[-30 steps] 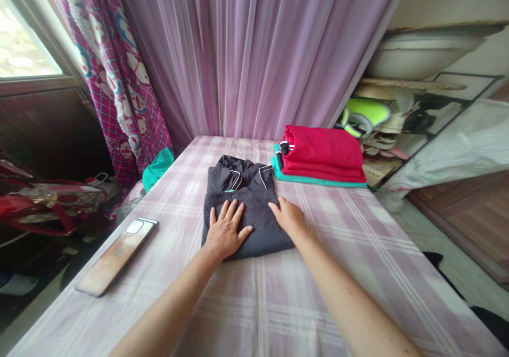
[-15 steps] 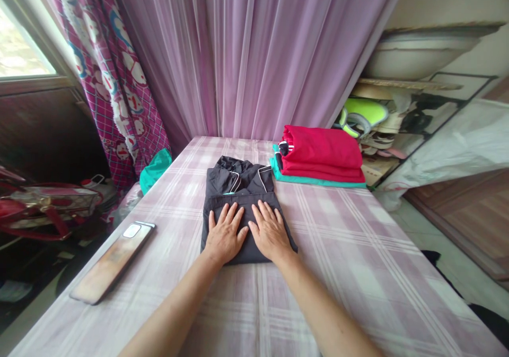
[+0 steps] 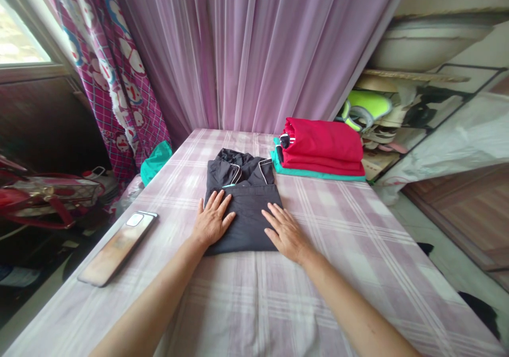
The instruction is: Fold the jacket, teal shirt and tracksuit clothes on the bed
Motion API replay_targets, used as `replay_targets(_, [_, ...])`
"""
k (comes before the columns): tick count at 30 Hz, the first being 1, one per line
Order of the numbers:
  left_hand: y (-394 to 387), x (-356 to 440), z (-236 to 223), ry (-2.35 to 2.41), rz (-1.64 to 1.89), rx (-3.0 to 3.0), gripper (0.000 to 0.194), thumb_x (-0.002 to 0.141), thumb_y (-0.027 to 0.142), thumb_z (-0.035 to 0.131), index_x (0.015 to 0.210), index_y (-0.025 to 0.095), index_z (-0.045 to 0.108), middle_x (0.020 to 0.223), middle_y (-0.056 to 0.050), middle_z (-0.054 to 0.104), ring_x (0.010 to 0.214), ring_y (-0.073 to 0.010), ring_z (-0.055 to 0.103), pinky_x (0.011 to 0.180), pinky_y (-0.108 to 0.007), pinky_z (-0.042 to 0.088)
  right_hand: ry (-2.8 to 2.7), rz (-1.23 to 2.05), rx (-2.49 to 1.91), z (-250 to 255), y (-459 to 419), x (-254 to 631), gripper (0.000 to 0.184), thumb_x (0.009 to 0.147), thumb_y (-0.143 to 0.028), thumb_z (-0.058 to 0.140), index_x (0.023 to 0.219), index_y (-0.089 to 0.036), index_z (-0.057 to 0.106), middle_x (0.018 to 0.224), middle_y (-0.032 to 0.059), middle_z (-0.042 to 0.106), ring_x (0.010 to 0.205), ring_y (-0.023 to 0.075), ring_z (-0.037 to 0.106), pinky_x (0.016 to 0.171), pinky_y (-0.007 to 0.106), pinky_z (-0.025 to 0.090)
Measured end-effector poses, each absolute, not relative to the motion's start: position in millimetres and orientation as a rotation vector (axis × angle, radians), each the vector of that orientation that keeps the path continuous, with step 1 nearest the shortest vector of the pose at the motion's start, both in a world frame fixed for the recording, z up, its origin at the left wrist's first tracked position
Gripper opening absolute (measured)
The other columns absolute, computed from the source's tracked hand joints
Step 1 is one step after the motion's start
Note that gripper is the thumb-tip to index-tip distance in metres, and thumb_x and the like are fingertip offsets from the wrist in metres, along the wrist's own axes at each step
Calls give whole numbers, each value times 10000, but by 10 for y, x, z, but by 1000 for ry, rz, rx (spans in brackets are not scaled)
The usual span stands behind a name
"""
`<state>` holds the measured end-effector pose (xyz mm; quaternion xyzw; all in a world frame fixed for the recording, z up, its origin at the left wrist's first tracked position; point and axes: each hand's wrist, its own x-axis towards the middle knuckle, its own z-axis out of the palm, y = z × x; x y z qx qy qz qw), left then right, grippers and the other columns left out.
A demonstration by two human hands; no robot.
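A dark folded jacket (image 3: 246, 219) with white piping lies flat on the table, its collar end pointing away from me. My left hand (image 3: 210, 221) rests palm down on its left side, fingers spread. On the right side of the jacket, my right hand (image 3: 288, 232) also lies flat with the fingers apart. Neither hand grips the cloth. Behind and to the right sits a stack of folded red clothing (image 3: 324, 145) on top of a folded teal garment (image 3: 318, 174).
A phone (image 3: 119, 248) lies face down near the left edge of the plaid-covered table (image 3: 350, 283). Purple curtains (image 3: 254, 54) hang behind. A teal bag (image 3: 156, 162) is beside the left edge, and a shelf with a basin (image 3: 429, 44) stands at the right.
My hands have moved apart, from the middle of the jacket out to its left and right sides. The camera view has tilted slightly, and the jacket stays in place.
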<state>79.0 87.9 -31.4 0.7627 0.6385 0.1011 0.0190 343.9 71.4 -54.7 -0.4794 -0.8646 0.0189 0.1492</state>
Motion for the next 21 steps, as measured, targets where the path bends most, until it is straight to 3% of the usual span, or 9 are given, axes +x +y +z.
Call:
replay_targets(5, [660, 1262, -96, 2072, 291, 2380, 550, 994, 467, 341, 1464, 212, 471, 1569, -99, 404, 1471, -311, 307, 1199, -623, 167, -2465, 10, -1474, -636, 651, 3571, 505, 1006, -350, 361, 1486, -220, 450, 1579, 115, 373, 1439, 261, 362, 1161, 524, 286])
replay_targets(9, [473, 1546, -176, 1838, 355, 2492, 634, 970, 606, 317, 1481, 253, 443, 1584, -73, 383, 1474, -300, 305, 1202, -594, 203, -2469, 53, -1484, -632, 609, 3580, 520, 994, -362, 387, 1485, -202, 452, 1581, 129, 364, 1442, 268, 358, 1151, 514, 313])
replay_targets(14, [433, 1110, -329, 1538, 279, 2617, 793, 889, 739, 368, 1515, 253, 382, 1601, -103, 344, 1486, -321, 273, 1198, -576, 224, -2555, 163, -1327, -639, 539, 3823, 671, 887, -401, 578, 1506, -198, 415, 1580, 135, 364, 1449, 276, 343, 1164, 505, 318])
replay_targets(18, [408, 538, -350, 1349, 233, 2693, 872, 852, 737, 466, 1542, 225, 319, 1605, -145, 320, 1487, -341, 263, 1192, -565, 252, -2578, 163, -1244, -650, 556, 3980, 645, 843, -238, 592, 1472, -210, 455, 1525, 127, 458, 1401, 252, 425, 1155, 496, 352])
replay_targets(21, [356, 248, -379, 1281, 274, 2734, 762, 896, 623, 518, 1529, 240, 338, 1566, -133, 402, 1448, -298, 363, 1170, -492, 343, -2570, 89, -1158, -649, 597, 3996, 625, 780, -64, 566, 1389, -202, 534, 1431, 123, 566, 1313, 234, 529, 1129, 469, 400])
